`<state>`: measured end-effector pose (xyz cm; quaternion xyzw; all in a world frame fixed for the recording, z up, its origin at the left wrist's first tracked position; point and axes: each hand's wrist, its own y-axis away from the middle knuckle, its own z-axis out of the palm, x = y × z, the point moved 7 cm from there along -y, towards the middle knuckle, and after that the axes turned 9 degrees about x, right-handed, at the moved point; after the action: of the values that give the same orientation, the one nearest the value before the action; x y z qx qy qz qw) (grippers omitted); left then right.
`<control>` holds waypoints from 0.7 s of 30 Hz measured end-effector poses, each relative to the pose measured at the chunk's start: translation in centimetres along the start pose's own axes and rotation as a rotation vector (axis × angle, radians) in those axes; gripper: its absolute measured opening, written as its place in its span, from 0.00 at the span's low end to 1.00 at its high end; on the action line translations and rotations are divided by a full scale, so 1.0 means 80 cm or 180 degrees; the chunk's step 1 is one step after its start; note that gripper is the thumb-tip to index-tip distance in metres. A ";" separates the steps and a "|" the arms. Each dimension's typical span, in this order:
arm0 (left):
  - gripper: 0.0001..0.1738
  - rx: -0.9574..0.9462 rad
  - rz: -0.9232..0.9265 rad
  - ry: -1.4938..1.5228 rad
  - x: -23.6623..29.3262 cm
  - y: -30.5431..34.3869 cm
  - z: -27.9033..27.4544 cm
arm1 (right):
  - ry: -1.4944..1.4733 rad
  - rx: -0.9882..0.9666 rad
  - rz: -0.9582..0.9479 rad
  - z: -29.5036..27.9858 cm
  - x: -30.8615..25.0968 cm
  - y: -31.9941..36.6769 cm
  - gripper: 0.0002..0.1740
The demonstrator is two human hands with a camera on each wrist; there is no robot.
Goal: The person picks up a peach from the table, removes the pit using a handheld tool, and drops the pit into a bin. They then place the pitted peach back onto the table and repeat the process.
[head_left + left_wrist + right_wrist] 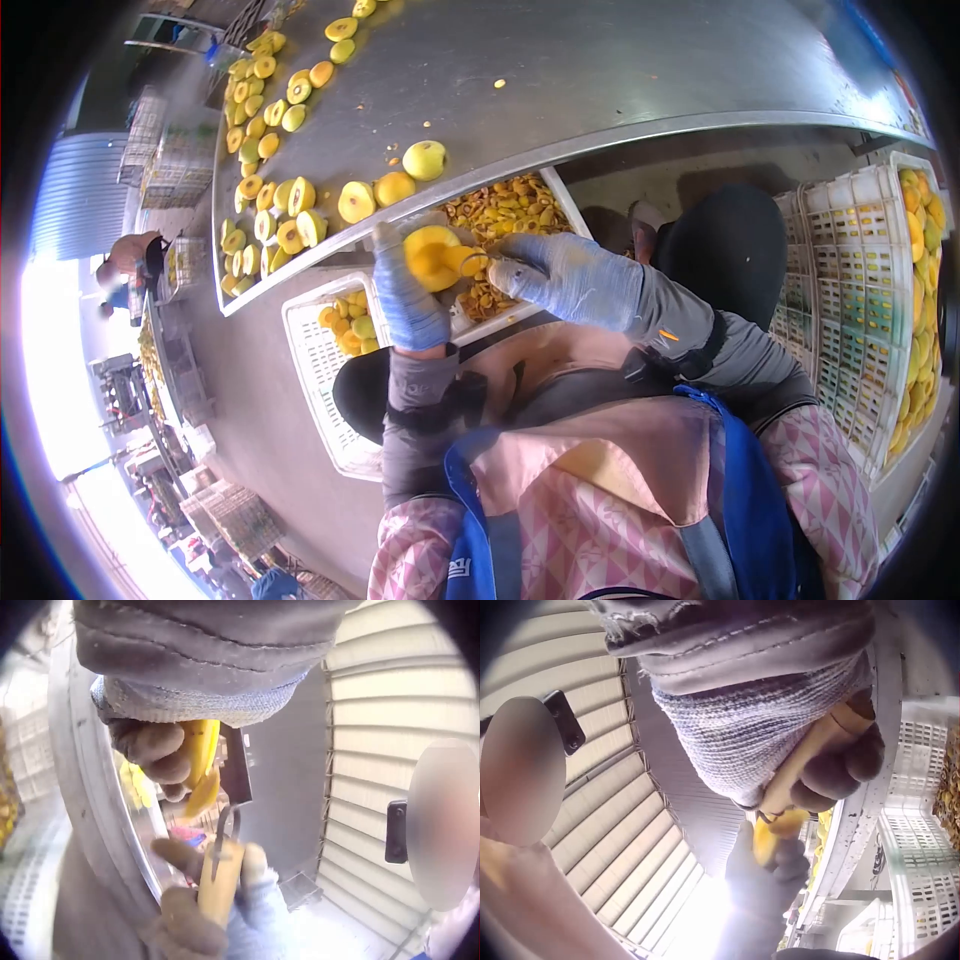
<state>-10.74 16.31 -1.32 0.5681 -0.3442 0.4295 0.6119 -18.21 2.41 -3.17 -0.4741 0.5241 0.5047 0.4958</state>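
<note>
My gloved left hand [408, 300] holds a yellow peach half [430, 257], its fingers curled round the fruit. A yellow-orange piece [202, 796] sticks out from the fruit's lower edge in the left wrist view. My gloved right hand [570, 282] grips a pitting tool by its wooden handle [219, 885]. Its bent metal loop blade [227, 825] points at the fruit, close to that piece. In the right wrist view the handle [799, 765] lies under the curled fingers, and the peach [769, 840] is just beyond it. Both hands are over a crate of peach scraps [510, 212].
A metal table [600, 75] bears many cut peach halves [300, 195] near its left end. Below it stands a white crate [330, 400] with peach pieces. Stacked crates [845, 290] of yellow fruit are at my right. Another person [135, 260] is far left.
</note>
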 end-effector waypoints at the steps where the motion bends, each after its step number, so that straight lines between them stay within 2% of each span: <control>1: 0.34 0.0075 0.0260 -0.0277 0.007 -0.006 -0.022 | 0.0749 0.0049 -0.0061 -0.004 -0.010 0.005 0.25; 2: 0.34 -0.0370 0.0576 -0.0587 0.020 -0.016 -0.046 | 0.1501 0.0119 -0.0125 -0.007 -0.016 0.007 0.25; 3: 0.32 -0.0157 0.1214 -0.0916 0.033 -0.027 -0.085 | 0.1992 0.0069 -0.0263 -0.005 -0.014 0.008 0.24; 4: 0.30 -0.0138 0.1374 -0.1060 0.057 -0.024 -0.104 | 0.1982 0.0077 -0.0270 -0.006 -0.013 0.010 0.24; 5: 0.26 0.0151 0.1607 -0.1616 0.088 -0.010 -0.121 | 0.2082 -0.0015 -0.0369 -0.003 -0.013 0.013 0.23; 6: 0.21 0.0029 0.2467 -0.2871 0.103 -0.027 -0.166 | 0.2179 -0.0111 -0.0470 0.000 -0.014 0.015 0.23; 7: 0.17 0.0162 0.2126 -0.3738 0.107 -0.049 -0.217 | 0.2160 -0.0111 -0.0476 0.001 -0.016 0.016 0.23; 8: 0.14 0.0397 0.1511 -0.4884 0.110 -0.070 -0.264 | 0.2240 -0.0214 -0.0369 0.002 -0.016 0.018 0.23; 10: 0.13 0.0784 0.0958 -0.6369 0.134 -0.050 -0.234 | 0.2307 -0.0317 -0.0262 0.003 -0.020 0.021 0.23; 11: 0.13 0.0792 0.0961 -0.6372 0.133 -0.055 -0.220 | 0.2280 -0.0328 -0.0193 0.003 -0.023 0.020 0.22; 13: 0.15 0.0507 0.2925 -0.5186 0.153 -0.056 -0.147 | 0.2263 -0.0330 -0.0122 0.003 -0.023 0.017 0.22; 14: 0.16 0.0101 0.2992 -0.4589 0.148 -0.069 -0.105 | 0.2190 -0.0240 -0.0118 0.000 -0.023 0.014 0.21; 15: 0.19 -0.0439 0.3408 -0.3989 0.136 -0.086 -0.067 | 0.2123 -0.0148 -0.0112 -0.003 -0.023 0.011 0.21; 16: 0.22 -0.0575 0.3233 -0.3883 0.120 -0.102 -0.025 | 0.2144 -0.0131 -0.0106 -0.004 -0.018 0.010 0.21; 17: 0.26 -0.1092 0.3541 -0.3853 0.103 -0.117 0.011 | 0.2054 0.0053 -0.0202 -0.008 -0.016 0.008 0.21; 19: 0.28 -0.1270 0.3456 -0.4993 0.059 -0.155 0.066 | 0.1974 0.0256 -0.0280 -0.016 -0.018 0.007 0.21; 20: 0.28 -0.1301 0.3461 -0.4981 0.059 -0.164 0.084 | 0.1912 0.0335 -0.0283 -0.020 -0.021 0.007 0.21; 21: 0.29 -0.1661 0.3037 -0.5459 0.046 -0.175 0.098 | 0.1842 0.0417 -0.0281 -0.023 -0.024 0.007 0.21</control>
<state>4.08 9.21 -2.64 0.3367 -0.9411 -0.0121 0.0282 -18.74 0.59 -1.25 -0.5876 0.6540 0.2916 0.3768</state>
